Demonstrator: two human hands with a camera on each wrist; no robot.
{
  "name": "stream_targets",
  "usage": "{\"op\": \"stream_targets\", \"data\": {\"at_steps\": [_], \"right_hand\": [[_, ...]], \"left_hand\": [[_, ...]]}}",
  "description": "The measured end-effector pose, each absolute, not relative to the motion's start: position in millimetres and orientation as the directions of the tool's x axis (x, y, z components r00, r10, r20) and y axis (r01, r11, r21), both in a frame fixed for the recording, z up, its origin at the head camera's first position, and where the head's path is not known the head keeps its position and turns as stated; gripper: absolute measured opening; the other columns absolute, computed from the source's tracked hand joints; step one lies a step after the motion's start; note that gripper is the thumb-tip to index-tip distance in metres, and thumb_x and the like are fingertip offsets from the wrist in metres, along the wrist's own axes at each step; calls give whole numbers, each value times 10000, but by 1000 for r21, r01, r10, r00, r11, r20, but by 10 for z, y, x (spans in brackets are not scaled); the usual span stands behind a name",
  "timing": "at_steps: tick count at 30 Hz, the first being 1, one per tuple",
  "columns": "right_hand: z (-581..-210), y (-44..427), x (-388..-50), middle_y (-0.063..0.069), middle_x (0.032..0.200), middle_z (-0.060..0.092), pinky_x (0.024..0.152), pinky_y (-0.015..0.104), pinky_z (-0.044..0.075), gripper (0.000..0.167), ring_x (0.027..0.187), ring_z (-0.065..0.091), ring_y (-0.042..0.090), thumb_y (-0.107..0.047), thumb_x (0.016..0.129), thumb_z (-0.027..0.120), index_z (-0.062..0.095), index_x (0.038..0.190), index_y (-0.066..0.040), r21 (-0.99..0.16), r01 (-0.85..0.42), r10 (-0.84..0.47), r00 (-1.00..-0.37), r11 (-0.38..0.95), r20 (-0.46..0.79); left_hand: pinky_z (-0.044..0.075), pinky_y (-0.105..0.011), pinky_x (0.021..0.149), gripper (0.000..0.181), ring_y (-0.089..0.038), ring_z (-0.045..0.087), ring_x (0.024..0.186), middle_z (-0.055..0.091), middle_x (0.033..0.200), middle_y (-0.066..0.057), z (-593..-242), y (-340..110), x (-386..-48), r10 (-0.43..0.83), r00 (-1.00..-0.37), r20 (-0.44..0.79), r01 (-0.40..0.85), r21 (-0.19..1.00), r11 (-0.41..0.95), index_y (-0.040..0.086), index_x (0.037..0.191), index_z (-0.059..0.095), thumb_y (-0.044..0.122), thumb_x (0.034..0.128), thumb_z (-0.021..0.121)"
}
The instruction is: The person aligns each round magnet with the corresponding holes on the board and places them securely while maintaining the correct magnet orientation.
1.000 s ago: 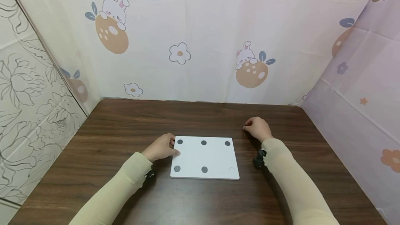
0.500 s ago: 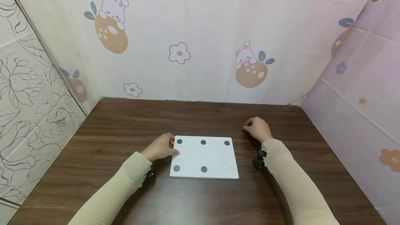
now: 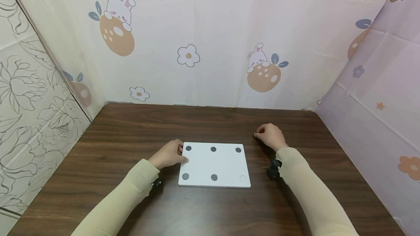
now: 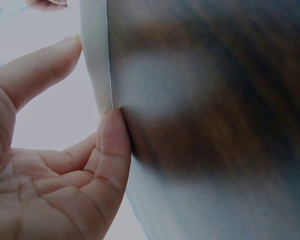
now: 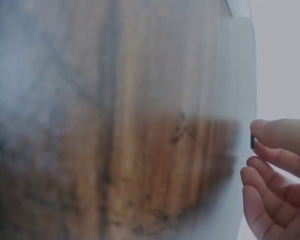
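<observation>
A flat white board (image 3: 213,165) lies on the table, with several dark round discs (image 3: 214,177) set in its face and one unfilled round recess near its front right corner. My left hand (image 3: 168,154) pinches the board's left edge, thumb on top and fingers against the side. In the left wrist view the fingertips (image 4: 112,125) touch the board's pale edge (image 4: 97,65). Right of the board, just over the table, my right hand (image 3: 271,136) pinches a small dark disc (image 5: 252,141) between thumb and index finger; its other fingers are loosely curled.
The dark wood table (image 3: 210,210) extends on all sides of the board. A printed white curtain (image 3: 216,46) hangs along its back edge, and more patterned cloth (image 3: 377,101) stands at the right. At the left is a flower-line panel (image 3: 36,112).
My right hand has shifted very slightly, with the disc still pinched. The left hand and the board stay essentially where they were.
</observation>
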State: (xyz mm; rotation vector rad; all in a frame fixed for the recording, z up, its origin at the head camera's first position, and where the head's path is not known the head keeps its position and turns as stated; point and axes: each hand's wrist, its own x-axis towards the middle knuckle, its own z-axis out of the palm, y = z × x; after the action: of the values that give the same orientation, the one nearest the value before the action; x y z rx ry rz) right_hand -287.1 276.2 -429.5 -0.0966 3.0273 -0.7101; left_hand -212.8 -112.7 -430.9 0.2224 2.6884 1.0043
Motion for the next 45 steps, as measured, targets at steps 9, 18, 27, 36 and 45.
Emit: {"op": "stream_targets", "data": {"at_steps": [9, 18, 27, 36, 45], "right_hand": [[-4250, 2673, -2794, 103, 933, 707, 732, 397, 500, 219, 777, 587, 224, -258, 910, 683, 731, 983, -57, -431, -107, -112, -994, 896, 14], [-4170, 2587, -2664, 119, 979, 696, 742, 420, 515, 219, 814, 613, 226, -245, 910, 688, 723, 1008, -52, -425, -156, -158, -987, 891, 31], [-4100, 2505, -2513, 100, 997, 668, 680, 348, 499, 181, 791, 603, 188, -239, 894, 713, 730, 976, -78, -434, -193, -192, -980, 880, 49], [-4053, 2430, -2353, 41, 944, 662, 640, 298, 485, 168, 756, 587, 153, -250, 877, 735, 734, 965, -106, -438, -246, -235, -969, 865, 80], [-4035, 2365, -2209, 2, 921, 654, 633, 292, 471, 131, 743, 572, 134, -239, 877, 737, 730, 957, -136, -448, -256, -250, -965, 857, 73]], "left_hand": [[496, -377, 861, 608, -193, 552, 920, 580, 1023, -85, -4310, -1127, -2128, 229, -954, -191, 49, 658, 751, -82, 1272, 526, 137, 784, 814], [493, -369, 851, 588, -189, 542, 905, 575, 1009, -85, -4312, -1123, -2128, 233, -954, -187, 51, 665, 745, -82, 1253, 533, 131, 783, 814], [493, -372, 851, 586, -190, 545, 906, 577, 1009, -83, -4307, -1123, -2125, 231, -955, -187, 50, 667, 744, -80, 1253, 535, 129, 782, 814], [494, -373, 850, 586, -191, 547, 909, 578, 1014, -85, -4306, -1122, -2125, 228, -955, -187, 48, 666, 745, -79, 1258, 534, 130, 786, 812], [493, -372, 847, 592, -190, 543, 903, 578, 1009, -86, -4303, -1124, -2127, 231, -956, -182, 53, 666, 744, -85, 1263, 532, 126, 786, 811]]}}
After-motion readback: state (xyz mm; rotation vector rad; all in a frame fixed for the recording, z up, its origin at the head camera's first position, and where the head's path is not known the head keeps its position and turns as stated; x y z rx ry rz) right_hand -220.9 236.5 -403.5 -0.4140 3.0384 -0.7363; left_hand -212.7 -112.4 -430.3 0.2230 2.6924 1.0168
